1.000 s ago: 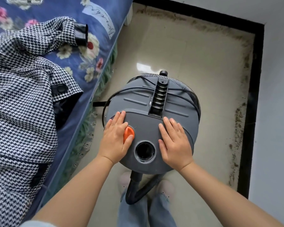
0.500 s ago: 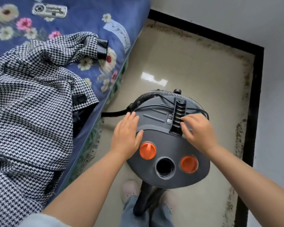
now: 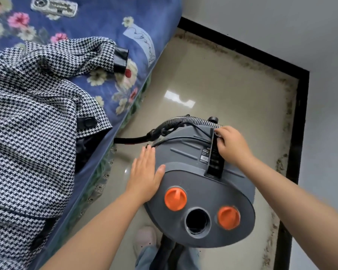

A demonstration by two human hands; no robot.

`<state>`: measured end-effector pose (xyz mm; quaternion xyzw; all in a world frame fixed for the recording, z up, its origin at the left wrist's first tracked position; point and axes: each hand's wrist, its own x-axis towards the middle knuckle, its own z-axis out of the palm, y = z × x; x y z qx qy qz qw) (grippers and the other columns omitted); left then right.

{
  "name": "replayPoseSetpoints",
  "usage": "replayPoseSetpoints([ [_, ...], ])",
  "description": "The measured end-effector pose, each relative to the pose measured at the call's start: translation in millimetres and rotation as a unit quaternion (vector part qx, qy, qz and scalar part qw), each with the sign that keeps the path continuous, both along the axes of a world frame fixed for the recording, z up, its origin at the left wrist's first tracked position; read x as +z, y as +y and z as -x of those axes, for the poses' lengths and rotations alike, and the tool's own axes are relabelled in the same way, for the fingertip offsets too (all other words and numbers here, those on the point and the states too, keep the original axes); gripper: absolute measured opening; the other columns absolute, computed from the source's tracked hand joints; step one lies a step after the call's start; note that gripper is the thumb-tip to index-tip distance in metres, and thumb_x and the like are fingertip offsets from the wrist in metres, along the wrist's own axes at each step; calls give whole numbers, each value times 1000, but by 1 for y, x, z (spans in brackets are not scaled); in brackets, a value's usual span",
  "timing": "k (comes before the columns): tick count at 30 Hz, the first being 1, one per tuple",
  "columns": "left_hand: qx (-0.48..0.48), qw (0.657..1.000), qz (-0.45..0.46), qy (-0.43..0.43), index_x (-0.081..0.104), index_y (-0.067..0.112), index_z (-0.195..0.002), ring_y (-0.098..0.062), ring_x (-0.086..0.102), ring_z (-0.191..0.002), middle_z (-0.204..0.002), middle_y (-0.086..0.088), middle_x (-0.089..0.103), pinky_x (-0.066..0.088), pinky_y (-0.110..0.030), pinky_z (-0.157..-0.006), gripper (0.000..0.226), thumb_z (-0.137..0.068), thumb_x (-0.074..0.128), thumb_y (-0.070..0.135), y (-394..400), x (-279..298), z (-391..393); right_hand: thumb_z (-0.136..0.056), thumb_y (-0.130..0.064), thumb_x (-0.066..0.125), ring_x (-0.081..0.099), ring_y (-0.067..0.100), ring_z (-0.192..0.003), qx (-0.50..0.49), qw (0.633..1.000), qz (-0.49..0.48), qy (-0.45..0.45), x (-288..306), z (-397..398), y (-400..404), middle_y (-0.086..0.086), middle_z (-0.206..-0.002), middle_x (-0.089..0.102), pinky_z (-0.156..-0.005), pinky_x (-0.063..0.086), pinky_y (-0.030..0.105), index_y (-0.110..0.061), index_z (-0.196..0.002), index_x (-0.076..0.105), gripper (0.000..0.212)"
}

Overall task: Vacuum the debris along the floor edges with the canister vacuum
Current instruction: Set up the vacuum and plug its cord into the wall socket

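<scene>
A grey canister vacuum [image 3: 185, 152] stands on the floor in front of me, with two orange knobs [image 3: 175, 198] and an open round port [image 3: 197, 221] on its near face. A ribbed hose [image 3: 185, 120] and a black cord are wound round its top. My left hand [image 3: 144, 174] lies flat with straight fingers against the canister's left side. My right hand [image 3: 231, 146] has its fingers curled on the far end of the black carry handle [image 3: 215, 162]. Dark debris [image 3: 279, 164] lines the floor along the black skirting on the right and at the back.
A bed with a blue floral cover [image 3: 98, 20] fills the left, and a houndstooth coat [image 3: 33, 114] lies on it. White walls [image 3: 281, 26] with black skirting [image 3: 299, 121] close the narrow beige tiled floor [image 3: 213, 84]. My feet [image 3: 144, 238] stand beneath the canister.
Both hands left the canister's near face. The left slid to its left side and the right reached up to the handle. Both orange knobs are now uncovered.
</scene>
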<state>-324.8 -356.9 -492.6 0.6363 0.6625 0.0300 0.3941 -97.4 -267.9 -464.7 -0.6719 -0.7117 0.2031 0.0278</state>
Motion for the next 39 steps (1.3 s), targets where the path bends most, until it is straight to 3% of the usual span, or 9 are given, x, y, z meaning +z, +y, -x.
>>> replayPoseSetpoints([
  [4,11,999,-30,3,8,8,-149,-14,0,-146,-158,-3,5,5,-25,-115,90,-73,10,57,11,5,6,-93,-19,47,51,33,-108,12,997,3,-72,5,5,6,15,-105,62,-83,38,35,-3,-102,63,25],
  [7,34,999,-29,18,10,8,-149,-14,2,-146,-158,-4,8,6,-24,-114,72,-89,25,44,20,11,9,-91,-37,50,40,28,-122,88,972,84,-201,3,29,21,8,-121,53,-106,25,43,-14,-112,60,33],
  [13,64,996,-52,25,15,6,-148,-15,6,-146,-157,-5,13,8,-26,-115,57,-99,39,21,33,20,23,-86,-2,43,46,28,-115,119,954,58,-270,0,56,24,7,-105,63,-113,5,53,-17,-82,48,16],
  [16,79,995,-60,21,17,8,-148,-13,8,-145,-157,-3,15,10,-25,-114,56,-99,39,22,36,23,35,-86,-1,43,52,27,-108,157,959,50,-232,2,57,20,7,-105,63,-113,14,45,-14,-85,48,13],
  [20,86,992,-87,3,20,10,-148,-13,12,-144,-155,-2,20,11,-21,-113,57,-97,44,20,34,31,53,-94,-12,43,54,32,-105,181,980,41,-70,3,91,10,12,-114,55,-84,39,38,-5,-112,52,21],
  [26,45,991,-123,-34,26,14,-146,-12,13,-144,-153,0,23,4,-12,-108,59,-93,51,13,28,49,91,-81,2,55,61,35,-76,260,949,-16,179,40,143,-4,24,-79,60,-67,34,24,9,-87,66,15],
  [29,91,986,-83,-116,58,11,-118,-13,48,-118,-117,5,56,31,-21,-97,39,-84,44,23,14,66,112,-74,1,56,61,32,-64,304,931,-10,200,60,161,-19,21,-68,60,-59,28,19,8,-79,68,15],
  [32,34,991,-114,-54,56,7,-78,-10,46,-71,-74,2,52,29,-30,-64,49,-71,31,48,-7,79,136,-72,0,58,62,33,-62,292,933,-40,209,70,169,-36,21,-65,61,-61,33,24,9,-78,69,15],
  [39,104,968,-227,39,47,8,-66,-20,39,-70,-65,1,41,19,-29,-63,37,-90,35,34,-89,99,170,-87,-2,60,53,25,-84,241,925,-61,289,115,217,-104,18,-88,62,-70,31,20,6,-97,68,15],
])
